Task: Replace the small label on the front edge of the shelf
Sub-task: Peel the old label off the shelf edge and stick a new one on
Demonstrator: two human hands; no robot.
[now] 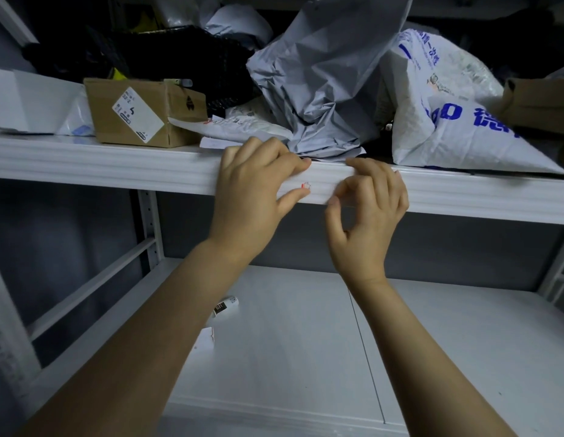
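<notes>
Right now your left hand [258, 187] spans the front edge of the shelf [101, 165]. Its fingers bend over the top lip and its thumb [291, 197] lies nearly straight against the face, the tip touching or just beside the small label [306, 185], a torn-looking white scrap with red marks stuck to that face. Your right hand [369, 212] hovers just to the right of it, fingers curled, thumb and forefinger drawn close together; this view does not show whether they pinch a sliver of paper or nothing at all. To my eye you are in the peeling stage, with the old label only partly off and no fresh one in either hand. The main risk is tearing: pull the scrap fast or straight outward and it will likely shred further, leaving residue that keeps a new label from sitting flat. A nail scraping hard could also slip on the ridged face. Mind the grey mailer bag [321, 83] and the loose papers at the lip just above your fingers, since an upward nudge could tip them forward. The roll [225, 305] on the lower shelf [306, 342], probably your replacement stock, lies well apart from both hands and partly behind your left forearm, so a careless reach down could knock it away.
</notes>
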